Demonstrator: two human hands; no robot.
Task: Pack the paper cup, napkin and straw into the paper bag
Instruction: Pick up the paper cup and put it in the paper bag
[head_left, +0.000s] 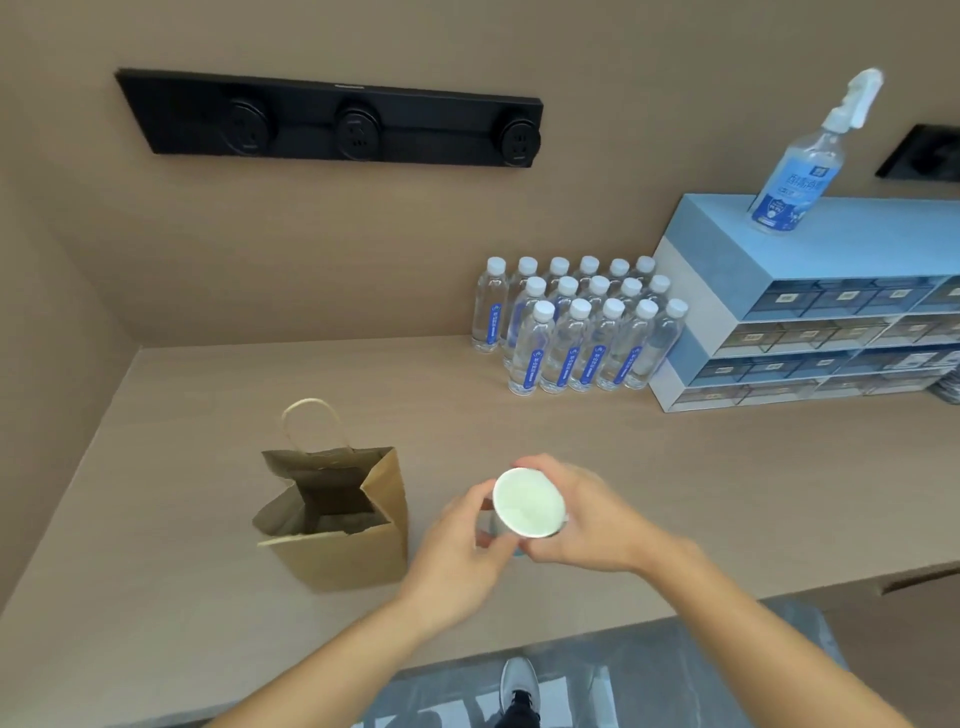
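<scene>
Your fingers (524, 462) are wrapped around the paper cup (529, 501) from both sides: the right hand (587, 519) curls over its far and right wall, the left hand (462, 545) pinches its near left side, so both hands are closed on the one cup, held just right of centre in the lower half of the frame with its white open mouth tipped toward you. The paper bag (337, 519) stands to the left of the cup, near but apart from it, on the counter (208, 415), mouth open and one top flap sagging inward. That flap is your likeliest trouble: lower the cup carelessly and the rim may catch it, fold the mouth shut or tip the light bag over, since neither hand is steadying it. Squeeze hard and the thin wall could buckle (paper cups forgive little). By count: one cup, one bag with one twisted handle (311, 423) showing, two hands. No napkin and no straw can be seen anywhere on the counter; whether either lies inside the bag cannot be told. At the upper right stand seventeen water bottles (582, 327) in three rows, beside one blue drawer unit (810, 312) with one spray bottle (800, 166) on top, and one black socket strip (332, 124) carries three outlets at the upper left.
</scene>
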